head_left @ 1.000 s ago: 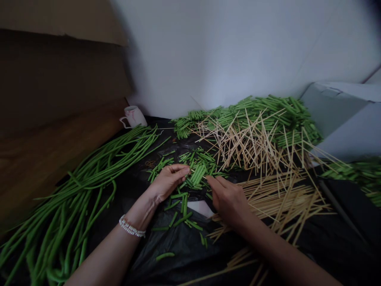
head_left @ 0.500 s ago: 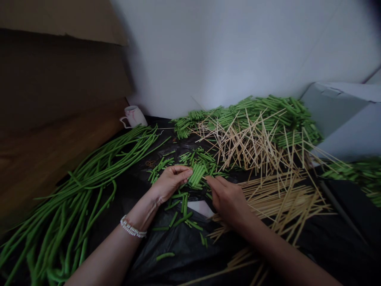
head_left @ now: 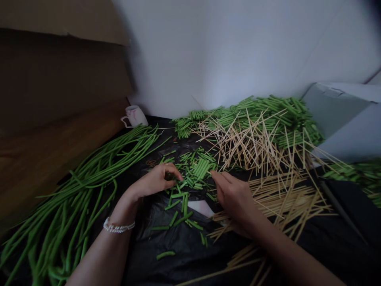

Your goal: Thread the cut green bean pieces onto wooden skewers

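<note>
My right hand (head_left: 235, 194) is closed on the end of a bamboo skewer. Short cut pieces of long bean (head_left: 202, 168) sit side by side on that skewer, left of the fingertips. My left hand (head_left: 157, 178), with a pearl bracelet at the wrist, is lowered over loose cut bean pieces (head_left: 185, 200). Its thumb and forefinger are curved with a gap between them, and I see no piece held there. More cut pieces lie under and behind the threaded row.
Whole long beans (head_left: 98, 159) spread along the left. Bare bamboo skewers (head_left: 282, 190) lie at right, below a heap of threaded bean skewers (head_left: 268, 107). A white mug (head_left: 137, 116) stands at back left, a white box (head_left: 342, 111) at right. Black plastic sheeting (head_left: 145, 254) covers the surface.
My left hand has let go of the threaded bean pieces and moved left and down to the loose ones. My right hand, with the skewer, has shifted slightly right.
</note>
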Action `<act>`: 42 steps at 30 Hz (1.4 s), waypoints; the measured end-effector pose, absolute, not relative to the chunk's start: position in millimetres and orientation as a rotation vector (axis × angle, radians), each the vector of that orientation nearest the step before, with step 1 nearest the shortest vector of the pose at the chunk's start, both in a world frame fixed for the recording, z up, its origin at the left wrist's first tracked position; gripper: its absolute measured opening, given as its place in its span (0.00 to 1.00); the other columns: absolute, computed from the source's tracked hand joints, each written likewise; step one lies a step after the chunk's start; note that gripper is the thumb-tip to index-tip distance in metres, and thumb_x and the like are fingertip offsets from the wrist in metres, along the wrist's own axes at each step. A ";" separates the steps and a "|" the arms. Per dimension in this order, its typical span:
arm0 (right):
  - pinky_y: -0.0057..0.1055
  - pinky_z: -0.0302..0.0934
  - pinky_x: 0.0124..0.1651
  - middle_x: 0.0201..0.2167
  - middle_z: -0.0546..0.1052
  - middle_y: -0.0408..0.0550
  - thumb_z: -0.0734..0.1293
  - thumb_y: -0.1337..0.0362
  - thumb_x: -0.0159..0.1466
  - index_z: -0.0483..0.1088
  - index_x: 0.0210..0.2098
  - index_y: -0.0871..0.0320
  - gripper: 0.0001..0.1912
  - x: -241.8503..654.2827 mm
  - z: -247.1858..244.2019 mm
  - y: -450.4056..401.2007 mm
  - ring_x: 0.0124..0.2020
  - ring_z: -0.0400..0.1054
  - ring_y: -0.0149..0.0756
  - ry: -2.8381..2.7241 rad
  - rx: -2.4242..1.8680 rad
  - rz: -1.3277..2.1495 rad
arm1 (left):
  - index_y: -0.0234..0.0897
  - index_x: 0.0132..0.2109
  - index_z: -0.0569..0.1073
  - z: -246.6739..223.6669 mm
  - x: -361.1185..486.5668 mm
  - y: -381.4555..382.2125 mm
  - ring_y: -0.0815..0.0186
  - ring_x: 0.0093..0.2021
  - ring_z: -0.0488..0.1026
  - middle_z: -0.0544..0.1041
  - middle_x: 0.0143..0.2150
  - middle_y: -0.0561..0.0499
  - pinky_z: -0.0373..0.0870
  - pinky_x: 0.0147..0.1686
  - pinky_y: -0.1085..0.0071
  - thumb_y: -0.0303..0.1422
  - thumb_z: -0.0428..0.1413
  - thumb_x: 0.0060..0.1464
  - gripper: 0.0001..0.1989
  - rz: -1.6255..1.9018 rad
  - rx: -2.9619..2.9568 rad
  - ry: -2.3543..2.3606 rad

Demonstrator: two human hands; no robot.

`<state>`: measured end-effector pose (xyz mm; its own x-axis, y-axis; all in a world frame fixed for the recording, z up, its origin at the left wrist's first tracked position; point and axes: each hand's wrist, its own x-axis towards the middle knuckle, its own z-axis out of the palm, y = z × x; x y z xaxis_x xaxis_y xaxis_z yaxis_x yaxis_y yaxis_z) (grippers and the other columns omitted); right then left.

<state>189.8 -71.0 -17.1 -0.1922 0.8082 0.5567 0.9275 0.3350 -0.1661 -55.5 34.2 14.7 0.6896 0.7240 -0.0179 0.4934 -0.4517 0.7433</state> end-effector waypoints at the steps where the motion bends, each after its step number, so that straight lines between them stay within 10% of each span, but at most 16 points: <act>1: 0.27 0.55 0.31 0.30 0.75 0.46 0.57 0.73 0.65 0.72 0.48 0.60 0.17 189.7 -17.4 -71.1 0.27 0.66 0.31 -2.046 -1.518 -0.286 | 0.39 0.37 0.80 13.8 -56.0 33.6 0.62 0.41 0.71 0.76 0.38 0.50 0.64 0.47 0.66 0.31 0.59 0.48 0.08 0.353 2.189 0.917; 13: 0.28 0.54 0.30 0.30 0.75 0.45 0.58 0.73 0.64 0.72 0.49 0.61 0.17 189.5 -18.1 -70.7 0.27 0.66 0.32 -2.055 -1.522 -0.300 | 0.37 0.32 0.77 6.3 -44.7 34.2 0.61 0.40 0.70 0.75 0.36 0.49 0.62 0.45 0.65 0.36 0.58 0.53 0.08 0.592 2.354 1.234; 24: 0.28 0.55 0.29 0.30 0.75 0.46 0.57 0.72 0.65 0.72 0.49 0.60 0.17 189.4 -17.6 -70.7 0.26 0.66 0.31 -2.048 -1.532 -0.287 | 0.39 0.31 0.78 12.9 -48.2 24.2 0.64 0.36 0.71 0.76 0.32 0.52 0.63 0.38 0.71 0.38 0.62 0.47 0.08 0.072 2.396 0.929; 42: 0.28 0.56 0.30 0.29 0.74 0.46 0.56 0.74 0.64 0.72 0.48 0.62 0.18 179.8 -13.2 -75.6 0.27 0.67 0.32 -2.084 -1.468 -0.256 | 0.34 0.36 0.80 -3.1 -22.0 21.8 0.70 0.34 0.74 0.80 0.35 0.48 0.69 0.33 0.77 0.31 0.70 0.39 0.14 0.836 0.849 0.843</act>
<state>179.8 -75.6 -13.2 -0.2336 0.8012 0.5510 0.9107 0.3788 -0.1647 -22.0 21.8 -3.1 0.4115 0.8681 -0.2775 -0.2707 0.4072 0.8723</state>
